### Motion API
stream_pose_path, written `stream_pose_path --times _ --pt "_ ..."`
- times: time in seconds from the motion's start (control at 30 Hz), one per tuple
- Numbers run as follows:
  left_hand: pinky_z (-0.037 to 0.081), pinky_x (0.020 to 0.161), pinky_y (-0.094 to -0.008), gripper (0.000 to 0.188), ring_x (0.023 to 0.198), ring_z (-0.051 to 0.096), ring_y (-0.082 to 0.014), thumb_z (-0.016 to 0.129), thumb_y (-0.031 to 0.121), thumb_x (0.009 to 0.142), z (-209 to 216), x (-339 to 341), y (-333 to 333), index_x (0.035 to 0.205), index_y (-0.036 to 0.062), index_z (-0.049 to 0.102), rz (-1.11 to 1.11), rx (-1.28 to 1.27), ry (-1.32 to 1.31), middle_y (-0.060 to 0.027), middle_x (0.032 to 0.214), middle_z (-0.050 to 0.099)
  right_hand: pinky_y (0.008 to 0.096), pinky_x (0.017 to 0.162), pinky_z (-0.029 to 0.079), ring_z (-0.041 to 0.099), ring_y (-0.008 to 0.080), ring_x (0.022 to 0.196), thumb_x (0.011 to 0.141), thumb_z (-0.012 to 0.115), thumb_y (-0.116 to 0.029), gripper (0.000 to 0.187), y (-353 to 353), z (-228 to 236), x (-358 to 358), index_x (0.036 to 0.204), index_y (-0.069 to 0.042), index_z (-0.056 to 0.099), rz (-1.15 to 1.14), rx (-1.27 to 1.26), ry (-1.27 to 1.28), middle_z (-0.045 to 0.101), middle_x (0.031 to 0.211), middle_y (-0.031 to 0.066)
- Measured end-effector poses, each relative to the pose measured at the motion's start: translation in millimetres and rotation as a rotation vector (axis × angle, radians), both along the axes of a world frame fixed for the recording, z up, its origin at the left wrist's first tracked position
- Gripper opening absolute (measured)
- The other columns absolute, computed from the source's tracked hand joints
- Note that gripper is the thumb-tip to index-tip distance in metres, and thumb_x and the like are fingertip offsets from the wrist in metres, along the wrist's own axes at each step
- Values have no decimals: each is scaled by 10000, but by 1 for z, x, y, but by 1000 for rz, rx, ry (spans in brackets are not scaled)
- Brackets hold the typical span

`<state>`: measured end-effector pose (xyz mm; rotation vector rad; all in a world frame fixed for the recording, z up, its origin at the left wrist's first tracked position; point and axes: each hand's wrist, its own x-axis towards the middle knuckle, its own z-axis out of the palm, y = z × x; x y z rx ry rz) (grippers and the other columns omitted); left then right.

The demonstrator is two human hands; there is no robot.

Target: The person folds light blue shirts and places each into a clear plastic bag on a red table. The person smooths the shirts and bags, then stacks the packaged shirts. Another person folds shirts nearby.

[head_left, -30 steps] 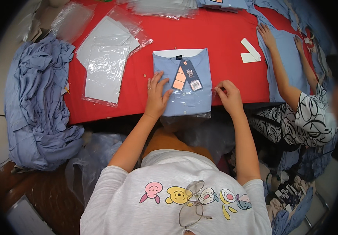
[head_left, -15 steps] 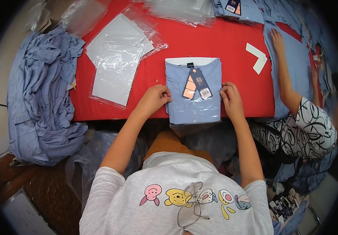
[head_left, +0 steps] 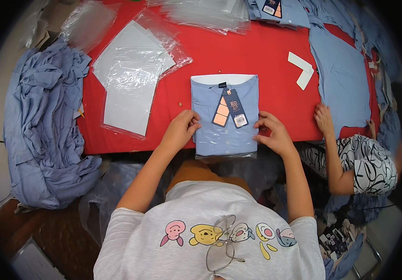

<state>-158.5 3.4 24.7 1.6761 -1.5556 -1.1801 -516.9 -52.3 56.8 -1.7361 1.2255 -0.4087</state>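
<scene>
A folded light-blue shirt lies at the table's near edge, white board showing at its neckline. Dark and peach hang tags rest on its front. Clear plastic bag film shines over the lower part and sticks out past the bottom; how far up it reaches is hard to see. My left hand pinches the left edge of the bagged shirt. At the right edge is my right hand, thumb and forefinger apart, fingertips at the border.
White boards in clear bags lie left on the red table. Crumpled blue shirts are heaped far left. Clear bags and a folded tagged shirt sit behind. A white angled card and a co-worker's hand are right.
The shirt sits slightly lower in view, and the sheen over its tags has faded. My right thumb and forefinger have spread. The co-worker's hand has come nearer across the blue cloth.
</scene>
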Motion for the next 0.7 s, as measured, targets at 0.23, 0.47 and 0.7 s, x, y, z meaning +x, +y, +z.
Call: stream_pose_path --times 0.23,0.47,0.7 --pt "522 914 -422 134 976 661 -320 752 56 955 -2 1 -6 1061 16 679 -178 -210 -220 -119 983 645 391 973 568 681 306 1177 824 846 -30 203 -9 -4 5 1002 -21 748 -29 -119 -4 652 1331 153" --pt "466 1049 -481 110 1161 630 -355 718 44 962 -3 0 -4 1041 21 646 -153 -327 -299 -122 1190 659 381 846 572 673 261 1055 828 842 -61 172 -5 -7 6 952 -24 729 65 -65 154 631 1249 86" --pt "439 1122 -502 138 1243 612 -372 720 41 949 -9 -1 -13 1052 23 630 -166 -484 -366 -139 1300 657 437 989 548 614 326 1273 856 794 -45 121 -3 2 17 920 -16 695 55 -392 241 639 1383 111"
